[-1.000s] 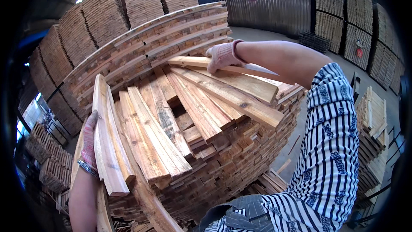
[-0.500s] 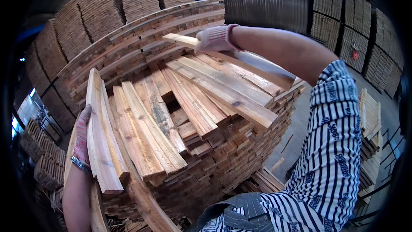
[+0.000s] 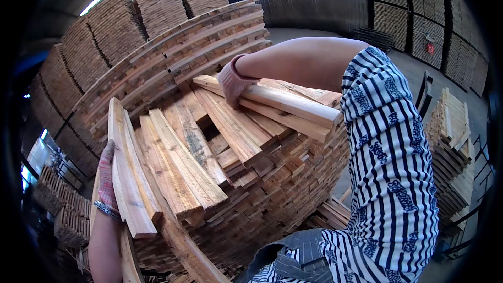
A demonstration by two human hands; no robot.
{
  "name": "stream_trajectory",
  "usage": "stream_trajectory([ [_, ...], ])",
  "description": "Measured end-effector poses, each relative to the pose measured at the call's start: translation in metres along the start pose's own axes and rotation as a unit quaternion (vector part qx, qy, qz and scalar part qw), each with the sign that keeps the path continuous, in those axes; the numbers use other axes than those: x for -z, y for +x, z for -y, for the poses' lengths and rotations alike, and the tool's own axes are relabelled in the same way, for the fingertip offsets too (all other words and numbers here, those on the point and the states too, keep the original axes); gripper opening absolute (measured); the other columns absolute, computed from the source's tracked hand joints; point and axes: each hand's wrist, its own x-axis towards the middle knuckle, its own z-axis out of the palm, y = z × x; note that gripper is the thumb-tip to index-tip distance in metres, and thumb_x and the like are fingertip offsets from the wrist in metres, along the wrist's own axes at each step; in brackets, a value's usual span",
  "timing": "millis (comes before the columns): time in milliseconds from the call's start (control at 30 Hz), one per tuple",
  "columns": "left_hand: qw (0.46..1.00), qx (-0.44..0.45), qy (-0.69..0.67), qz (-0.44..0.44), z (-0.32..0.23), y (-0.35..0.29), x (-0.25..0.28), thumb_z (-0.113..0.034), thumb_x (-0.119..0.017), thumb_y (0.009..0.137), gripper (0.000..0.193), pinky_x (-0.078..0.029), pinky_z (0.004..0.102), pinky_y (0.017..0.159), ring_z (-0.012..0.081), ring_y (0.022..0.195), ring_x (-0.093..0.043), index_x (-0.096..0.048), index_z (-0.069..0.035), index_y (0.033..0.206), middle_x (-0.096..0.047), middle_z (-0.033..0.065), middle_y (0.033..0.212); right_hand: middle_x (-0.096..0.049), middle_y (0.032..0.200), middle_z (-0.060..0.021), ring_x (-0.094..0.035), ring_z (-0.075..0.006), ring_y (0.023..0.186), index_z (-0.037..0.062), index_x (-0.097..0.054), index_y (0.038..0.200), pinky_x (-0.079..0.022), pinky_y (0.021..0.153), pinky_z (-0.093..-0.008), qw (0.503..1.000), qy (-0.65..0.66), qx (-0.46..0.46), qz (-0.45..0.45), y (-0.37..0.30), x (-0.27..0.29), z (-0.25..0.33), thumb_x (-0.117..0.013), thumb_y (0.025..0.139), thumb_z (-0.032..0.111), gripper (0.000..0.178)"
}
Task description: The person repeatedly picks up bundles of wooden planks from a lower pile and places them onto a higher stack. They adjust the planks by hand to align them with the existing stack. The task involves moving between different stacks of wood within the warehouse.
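My right hand (image 3: 234, 83), in a pale knitted glove, reaches across the top of a big lumber stack (image 3: 272, 188). Its fingers curl down over a wooden board (image 3: 293, 104), which lies on top of another board (image 3: 285, 118). At the left side of the stack my left hand (image 3: 107, 178), gloved and with a band at the wrist, grips the outer edge of a few tilted boards (image 3: 130, 178). Part of that hand is behind the wood. Between my hands several loose boards (image 3: 175, 173) lie fanned out, with a dark gap (image 3: 208, 128) among them.
A higher row of stacked lumber (image 3: 209, 34) borders the far side. Tall wood piles (image 3: 112, 26) stand behind it. More stacks (image 3: 450, 147) stand on the floor to the right, and one long board (image 3: 191, 251) slopes toward me at the front.
My right hand has moved left and nearer, bringing its board over and down onto another board. My left hand keeps its hold on the left boards. The view has shifted slightly.
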Motion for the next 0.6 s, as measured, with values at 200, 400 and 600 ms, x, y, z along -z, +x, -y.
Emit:
stream_trajectory([
  [200,1.000,0.003,0.001,0.029,-0.002,0.002,0.020,-0.054,-0.063,0.090,0.070,-0.056,0.0451,0.092,0.0316,0.104,-0.067,-0.052,-0.004,0.138,-0.066,0.0190,0.120,-0.071,0.095,-0.0214,-0.069,-0.0313,0.088,-0.0047,-0.063,0.116,-0.054,0.078,-0.0429,0.969,-0.029,0.019,-0.246,-0.018,0.024,-0.033,-0.071,0.072,0.031,0.057],
  [400,0.999,-0.014,0.018,0.037,-0.001,0.002,0.005,-0.054,-0.058,0.093,0.069,-0.056,0.0442,0.091,0.0313,0.104,-0.067,-0.050,-0.004,0.140,-0.064,0.0187,0.124,-0.072,0.092,-0.0163,-0.070,-0.0265,0.085,0.0016,-0.074,0.095,-0.052,0.078,-0.0408,0.929,0.169,-0.031,-0.328,-0.051,0.008,-0.141,-0.057,0.083,0.034,0.038],
  [600,0.999,-0.041,0.000,-0.016,-0.006,-0.005,-0.001,-0.052,-0.055,0.095,0.066,-0.055,0.0452,0.094,0.0303,0.105,-0.066,-0.050,-0.003,0.140,-0.063,0.0178,0.127,-0.048,0.147,-0.0161,-0.042,-0.0255,0.137,0.0091,-0.046,0.147,-0.031,0.114,-0.0423,0.878,0.429,-0.036,-0.208,0.011,-0.082,-0.170,-0.058,0.093,0.049,0.068],
])
